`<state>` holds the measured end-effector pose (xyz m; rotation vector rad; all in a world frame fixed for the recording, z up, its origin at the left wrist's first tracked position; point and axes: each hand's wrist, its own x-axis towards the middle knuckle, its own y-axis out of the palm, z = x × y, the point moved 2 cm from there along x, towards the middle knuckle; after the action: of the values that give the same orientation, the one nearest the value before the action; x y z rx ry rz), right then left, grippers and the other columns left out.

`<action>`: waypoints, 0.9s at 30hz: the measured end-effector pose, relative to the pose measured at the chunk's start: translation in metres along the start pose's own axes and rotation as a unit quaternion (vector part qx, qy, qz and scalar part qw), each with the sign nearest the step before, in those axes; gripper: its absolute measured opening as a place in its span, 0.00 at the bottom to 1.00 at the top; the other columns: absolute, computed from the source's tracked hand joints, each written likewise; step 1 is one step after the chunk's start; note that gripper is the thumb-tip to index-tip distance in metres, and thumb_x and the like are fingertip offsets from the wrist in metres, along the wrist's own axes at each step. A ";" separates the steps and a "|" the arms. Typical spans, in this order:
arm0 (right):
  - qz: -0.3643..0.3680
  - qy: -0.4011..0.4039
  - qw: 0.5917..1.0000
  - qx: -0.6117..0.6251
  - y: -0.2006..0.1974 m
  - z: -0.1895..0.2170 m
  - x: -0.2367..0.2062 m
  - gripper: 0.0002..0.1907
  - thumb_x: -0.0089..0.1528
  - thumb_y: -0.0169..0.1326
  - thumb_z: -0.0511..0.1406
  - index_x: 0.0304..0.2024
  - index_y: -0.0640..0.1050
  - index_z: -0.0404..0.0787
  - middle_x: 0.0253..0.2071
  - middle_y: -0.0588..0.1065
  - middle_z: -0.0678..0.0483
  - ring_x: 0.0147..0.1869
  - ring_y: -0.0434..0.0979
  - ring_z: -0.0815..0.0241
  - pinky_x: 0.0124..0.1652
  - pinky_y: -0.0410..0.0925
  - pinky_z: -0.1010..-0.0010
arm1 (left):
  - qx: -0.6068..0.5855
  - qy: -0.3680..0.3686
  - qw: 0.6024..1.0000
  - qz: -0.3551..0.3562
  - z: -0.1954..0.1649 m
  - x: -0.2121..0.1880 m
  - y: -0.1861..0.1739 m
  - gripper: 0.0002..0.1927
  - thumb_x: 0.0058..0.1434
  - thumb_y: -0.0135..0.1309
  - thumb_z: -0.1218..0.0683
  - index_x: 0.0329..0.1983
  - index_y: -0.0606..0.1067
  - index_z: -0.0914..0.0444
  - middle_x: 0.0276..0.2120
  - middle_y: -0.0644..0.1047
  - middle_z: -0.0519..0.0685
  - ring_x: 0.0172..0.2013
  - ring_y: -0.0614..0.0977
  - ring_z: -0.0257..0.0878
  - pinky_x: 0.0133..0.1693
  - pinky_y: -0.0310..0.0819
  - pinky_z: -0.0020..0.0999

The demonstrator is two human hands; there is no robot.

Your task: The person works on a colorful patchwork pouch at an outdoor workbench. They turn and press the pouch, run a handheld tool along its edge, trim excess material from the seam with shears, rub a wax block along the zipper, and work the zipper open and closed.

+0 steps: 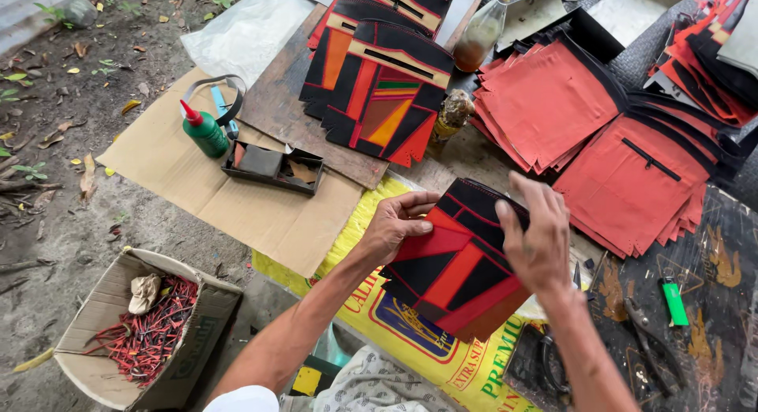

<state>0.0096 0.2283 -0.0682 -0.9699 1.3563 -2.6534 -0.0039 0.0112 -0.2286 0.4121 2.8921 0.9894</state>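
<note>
At far left, on bare earth strewn with dry leaves, a torn cardboard box heaped with red and black offcuts. Farther right, on a flattened sheet of cardboard, a green glue bottle with a red nozzle beside a shallow black tray. On a wooden board beyond, a stack of finished patchwork panels in black, red and orange. At centre, above a yellow printed sack, the left hand pinching the upper left edge of a black-and-red patchwork panel, thumb on top, fingers curled beneath. On the panel's right, the right hand pressed flat against its face, fingers spread and extended. Farther right, piles of red squares trimmed in black, then pliers and a green lighter on a dark patterned mat.
</note>
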 end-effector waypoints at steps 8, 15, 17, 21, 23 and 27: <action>0.298 0.206 0.917 0.164 0.032 -0.039 0.041 0.15 0.60 0.61 0.36 0.46 0.82 0.34 0.34 0.82 0.50 0.37 0.79 0.65 0.40 0.73 0.69 | -0.014 -0.011 0.999 0.026 -0.011 -0.014 0.024 0.29 0.58 0.59 0.68 0.64 0.70 0.74 0.56 0.77 0.56 0.53 0.80 0.40 0.56 0.77 0.35; 0.296 0.260 0.896 0.207 0.048 -0.057 0.034 0.13 0.60 0.61 0.34 0.45 0.83 0.34 0.33 0.82 0.54 0.36 0.78 0.68 0.38 0.73 0.71 | 0.002 -0.035 0.998 0.054 -0.021 -0.023 0.033 0.30 0.63 0.57 0.63 0.68 0.65 0.74 0.60 0.75 0.56 0.58 0.77 0.40 0.62 0.73 0.37; 0.296 0.250 0.899 0.206 0.049 -0.058 0.035 0.13 0.60 0.62 0.34 0.46 0.82 0.35 0.33 0.82 0.55 0.36 0.78 0.69 0.38 0.73 0.72 | 0.012 -0.031 0.998 0.055 -0.022 -0.022 0.035 0.30 0.63 0.57 0.63 0.69 0.65 0.74 0.60 0.75 0.57 0.59 0.77 0.40 0.62 0.72 0.38; 0.292 0.241 0.904 0.200 0.050 -0.059 0.036 0.14 0.60 0.61 0.34 0.46 0.82 0.34 0.34 0.82 0.55 0.36 0.78 0.69 0.39 0.73 0.72 | 0.035 -0.008 0.998 0.055 -0.016 -0.021 0.033 0.30 0.64 0.53 0.65 0.70 0.64 0.75 0.61 0.74 0.58 0.60 0.76 0.41 0.64 0.71 0.37; 0.294 0.241 0.903 0.200 0.053 -0.059 0.035 0.13 0.60 0.61 0.34 0.46 0.82 0.34 0.34 0.82 0.54 0.36 0.78 0.69 0.39 0.73 0.72 | 0.062 0.002 0.997 0.052 -0.011 -0.022 0.028 0.29 0.65 0.51 0.65 0.71 0.63 0.74 0.63 0.73 0.57 0.62 0.75 0.40 0.65 0.69 0.36; 0.295 0.256 0.898 0.203 0.058 -0.059 0.034 0.13 0.61 0.61 0.34 0.46 0.82 0.35 0.35 0.82 0.54 0.37 0.79 0.69 0.39 0.73 0.73 | 0.115 -0.017 0.992 0.043 -0.008 -0.028 0.009 0.27 0.69 0.47 0.64 0.71 0.63 0.73 0.65 0.72 0.56 0.65 0.73 0.39 0.66 0.65 0.33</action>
<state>-0.0639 0.2258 -0.1183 0.1884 0.8615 -2.5817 0.0237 0.0060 -0.2181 0.5659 2.9887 0.6504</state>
